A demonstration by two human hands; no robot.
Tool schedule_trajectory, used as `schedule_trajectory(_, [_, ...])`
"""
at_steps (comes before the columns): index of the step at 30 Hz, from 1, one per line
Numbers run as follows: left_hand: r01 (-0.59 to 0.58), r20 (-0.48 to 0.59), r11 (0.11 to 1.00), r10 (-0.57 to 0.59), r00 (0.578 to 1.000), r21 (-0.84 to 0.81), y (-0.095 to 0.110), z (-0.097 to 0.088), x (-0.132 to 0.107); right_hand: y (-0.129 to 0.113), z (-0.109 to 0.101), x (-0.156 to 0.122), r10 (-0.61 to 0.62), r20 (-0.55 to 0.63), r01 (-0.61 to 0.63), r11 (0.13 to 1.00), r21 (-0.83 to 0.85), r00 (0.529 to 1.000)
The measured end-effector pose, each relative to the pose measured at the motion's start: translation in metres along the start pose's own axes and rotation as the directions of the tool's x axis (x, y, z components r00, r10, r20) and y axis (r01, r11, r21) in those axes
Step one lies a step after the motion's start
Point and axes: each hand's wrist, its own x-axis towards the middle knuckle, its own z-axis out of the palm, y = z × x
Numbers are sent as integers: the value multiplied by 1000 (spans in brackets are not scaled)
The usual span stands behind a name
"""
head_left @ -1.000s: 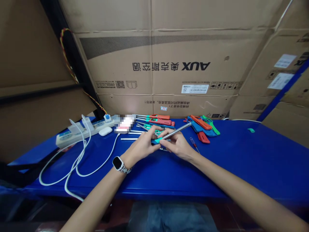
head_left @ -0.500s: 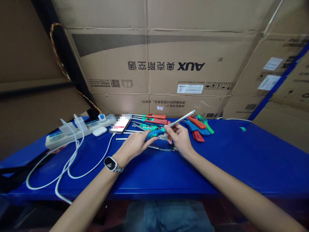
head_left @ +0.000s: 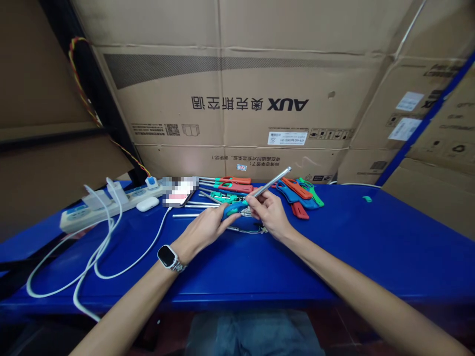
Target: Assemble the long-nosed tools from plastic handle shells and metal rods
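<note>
My left hand [head_left: 208,225] is closed round the blue handle of a long-necked gas lighter [head_left: 233,207]. At the lower end of its silver tube my right hand [head_left: 269,212] pinches the same lighter, and the tube points up to the right. Beneath and behind my hands lie several bare metal tubes [head_left: 185,215] with thin wires, partly hidden by my fingers. Lighters with red and orange handles [head_left: 235,187] lie just behind, beside green parts. Right of my right hand is a pile of blue, orange, green and red handle shells [head_left: 297,193].
On the left of the blue table [head_left: 334,267] stand a white power strip [head_left: 122,200] with looping white cables, a white earbud case [head_left: 147,203] and a phone [head_left: 181,193]. A small green piece [head_left: 367,199] lies at right. Cardboard [head_left: 252,74] walls the back.
The whole view has shifted slightly, so the scene sits a little further left. Both hands keep their hold on the lighter, with little visible change in its position.
</note>
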Motion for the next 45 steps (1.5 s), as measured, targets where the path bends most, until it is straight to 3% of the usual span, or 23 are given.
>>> schedule_trajectory(6, [80, -41, 996, -78, 996, 48, 8, 2, 0, 1, 3, 3, -10, -43, 11, 1000, 18, 999])
schedule_trajectory(10, [52, -31, 955, -63, 997, -293, 10, 9, 2, 5, 9, 0, -3, 8, 3, 998, -62, 1000])
schedule_trajectory(14, [93, 24, 740, -104, 994, -667, 13, 15, 3, 12, 17, -9, -39, 152, 54, 994, -93, 988])
schedule_trajectory(16, [120, 67, 656, -106, 992, -745, 13, 16, 2, 14, 18, -11, -18, 190, 33, 997, -73, 982])
schedule_trajectory(17, [114, 68, 656, -95, 993, -746, 11, 15, 2, 13, 17, -11, -16, 179, 32, 996, -86, 984])
schedule_trajectory(19, [31, 4, 733, -39, 999, -679, 7, 11, 2, 9, 13, -10, -39, 127, 57, 988, -144, 991])
schedule_trajectory(22, [-149, -222, 875, 48, 974, -461, -1, 3, 3, 2, 2, -7, 15, 109, 4, 986, -164, 994])
schedule_trajectory(24, [-243, -401, 929, 116, 909, -281, -5, -3, 3, -1, -4, -8, 134, 156, -113, 984, -137, 979])
schedule_trajectory(26, [-336, -527, 940, 256, 810, -60, -4, -6, 1, -2, -9, -11, 215, 228, -178, 969, -173, 950])
schedule_trajectory(28, [-428, -535, 891, 439, 722, 154, 0, -8, -1, 0, -10, -16, 224, 299, -132, 945, -298, 928])
schedule_trajectory(30, [-486, -444, 822, 569, 692, 297, 7, -9, -3, 2, -10, -20, 146, 357, 32, 894, -447, 923])
schedule_trajectory(31, [-501, -379, 799, 600, 705, 333, 10, -9, -4, 2, -10, -22, 100, 387, 121, 853, -507, 917])
schedule_trajectory(33, [-491, -248, 795, 587, 770, 357, 13, -9, -4, 1, -9, -25, 53, 450, 248, 775, -582, 891])
schedule_trajectory(36, [-375, -155, 845, 458, 875, 380, 10, -7, -5, -3, -8, -28, 132, 502, 262, 726, -636, 855])
schedule_trajectory(38, [-305, -115, 866, 377, 919, 396, 3, -7, -8, -8, -9, -31, 186, 502, 238, 709, -664, 845])
schedule_trajectory(45, [-227, 38, 889, 231, 972, 397, -14, -15, -37, -13, -23, -48, 241, 515, 253, 656, -711, 823])
